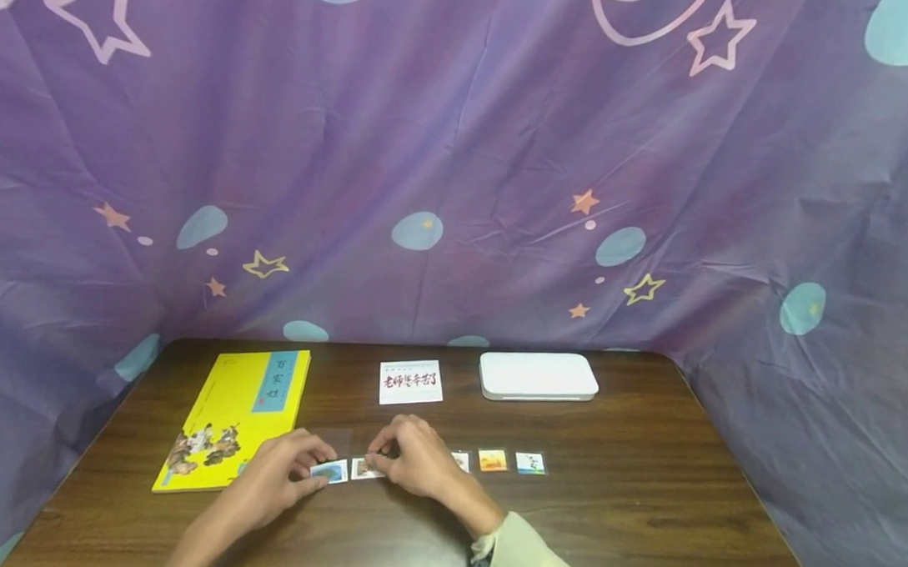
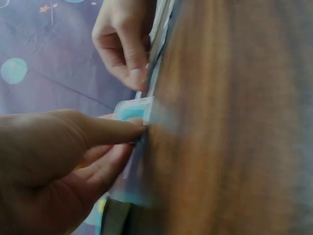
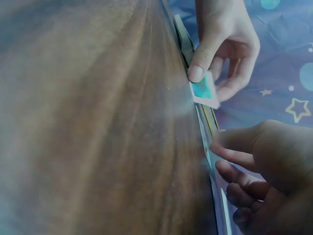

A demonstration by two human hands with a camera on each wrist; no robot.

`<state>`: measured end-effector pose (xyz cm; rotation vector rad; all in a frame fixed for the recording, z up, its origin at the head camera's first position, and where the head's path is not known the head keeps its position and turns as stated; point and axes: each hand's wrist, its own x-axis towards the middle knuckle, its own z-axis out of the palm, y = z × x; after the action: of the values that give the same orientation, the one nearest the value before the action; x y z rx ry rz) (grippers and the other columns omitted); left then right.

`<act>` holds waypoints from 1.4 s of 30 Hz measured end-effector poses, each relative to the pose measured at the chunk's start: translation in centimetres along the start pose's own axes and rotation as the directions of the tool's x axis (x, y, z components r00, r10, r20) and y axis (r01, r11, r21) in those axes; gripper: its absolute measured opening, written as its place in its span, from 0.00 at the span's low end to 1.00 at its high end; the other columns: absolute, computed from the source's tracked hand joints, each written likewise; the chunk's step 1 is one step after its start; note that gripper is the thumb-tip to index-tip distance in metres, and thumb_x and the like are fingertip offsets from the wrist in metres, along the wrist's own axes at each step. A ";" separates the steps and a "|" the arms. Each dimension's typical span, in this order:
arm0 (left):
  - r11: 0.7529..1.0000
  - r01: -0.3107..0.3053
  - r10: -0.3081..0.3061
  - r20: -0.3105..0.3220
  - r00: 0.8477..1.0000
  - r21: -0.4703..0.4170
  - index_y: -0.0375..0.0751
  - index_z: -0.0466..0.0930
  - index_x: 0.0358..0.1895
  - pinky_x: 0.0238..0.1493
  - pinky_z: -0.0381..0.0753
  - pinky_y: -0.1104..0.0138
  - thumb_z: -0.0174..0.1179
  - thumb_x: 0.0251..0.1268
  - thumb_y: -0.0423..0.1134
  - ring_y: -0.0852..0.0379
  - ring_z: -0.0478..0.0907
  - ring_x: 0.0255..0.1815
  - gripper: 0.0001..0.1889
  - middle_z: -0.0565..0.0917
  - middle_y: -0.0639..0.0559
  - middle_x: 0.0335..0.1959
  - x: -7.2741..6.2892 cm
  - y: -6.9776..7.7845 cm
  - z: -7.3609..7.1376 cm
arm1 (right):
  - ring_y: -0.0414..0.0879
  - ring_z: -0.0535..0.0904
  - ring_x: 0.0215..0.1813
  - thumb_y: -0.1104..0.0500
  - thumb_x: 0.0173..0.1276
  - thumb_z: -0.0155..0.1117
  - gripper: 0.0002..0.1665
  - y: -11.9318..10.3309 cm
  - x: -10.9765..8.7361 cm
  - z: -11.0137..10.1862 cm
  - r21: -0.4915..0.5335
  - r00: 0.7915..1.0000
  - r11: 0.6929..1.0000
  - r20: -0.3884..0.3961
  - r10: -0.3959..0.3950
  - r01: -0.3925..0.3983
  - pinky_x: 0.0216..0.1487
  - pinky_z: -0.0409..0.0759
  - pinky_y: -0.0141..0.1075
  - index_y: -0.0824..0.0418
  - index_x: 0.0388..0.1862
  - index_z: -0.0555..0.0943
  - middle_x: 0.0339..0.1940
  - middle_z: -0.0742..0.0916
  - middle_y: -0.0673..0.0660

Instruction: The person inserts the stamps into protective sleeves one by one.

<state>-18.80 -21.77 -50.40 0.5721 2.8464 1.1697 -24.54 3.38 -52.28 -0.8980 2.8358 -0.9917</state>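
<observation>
A small stamp with a blue picture and white border is pinched between the thumb and fingers of my left hand. In the right wrist view this stamp stands tilted up from the wood. Just right of it lies a second stamp with a brownish picture. My right hand holds that one at its right end with thumb and forefinger, covering part of it. A clear sleeve shows faintly behind the blue stamp.
Further right in the row are a partly hidden stamp, an orange stamp and a green-blue one. A yellow book lies at left. Behind are a white card with red writing and a white flat case.
</observation>
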 end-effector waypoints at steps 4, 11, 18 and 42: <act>0.998 0.053 -0.054 -0.023 0.998 -0.033 0.49 0.90 0.44 0.43 0.92 0.71 0.76 0.67 0.33 0.63 0.89 0.39 0.07 0.91 0.54 0.43 -0.4 -0.2 0.1 | 0.35 0.78 0.41 0.54 0.68 0.80 0.04 -0.2 0.9 0.0 0.013 0.999 0.999 -0.011 -0.040 0.040 0.46 0.77 0.27 0.49 0.40 0.93 0.35 0.88 0.44; 0.993 0.067 -0.072 -0.049 0.996 -0.094 0.53 0.90 0.46 0.38 0.90 0.72 0.72 0.72 0.37 0.65 0.90 0.35 0.05 0.94 0.53 0.41 -0.7 -0.4 -0.1 | 0.36 0.83 0.44 0.51 0.69 0.80 0.14 -1.3 3.4 0.8 -0.015 1.000 1.000 0.024 -0.008 0.009 0.50 0.83 0.28 0.53 0.50 0.91 0.44 0.91 0.48; 0.982 0.063 -0.072 -0.044 0.996 -0.176 0.44 0.87 0.52 0.38 0.90 0.72 0.74 0.71 0.38 0.67 0.87 0.34 0.10 0.92 0.54 0.37 -0.9 -0.5 0.2 | 0.36 0.79 0.38 0.48 0.62 0.86 0.18 -2.3 4.7 2.0 -0.069 0.999 0.996 -0.016 0.049 -0.050 0.43 0.81 0.25 0.54 0.44 0.91 0.41 0.89 0.48; 0.962 0.071 -0.091 -0.066 0.994 -0.262 0.43 0.88 0.49 0.39 0.92 0.69 0.73 0.72 0.37 0.59 0.91 0.34 0.07 0.92 0.48 0.36 -0.7 -0.9 0.2 | 0.34 0.84 0.36 0.57 0.75 0.74 0.07 -0.3 3.4 0.3 0.424 0.996 0.904 -0.038 0.084 -0.060 0.41 0.86 0.28 0.58 0.46 0.91 0.37 0.92 0.51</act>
<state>-18.44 -22.45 -51.25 0.4016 2.6817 1.5472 -27.15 1.23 -51.76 -0.7190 2.5084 -1.5574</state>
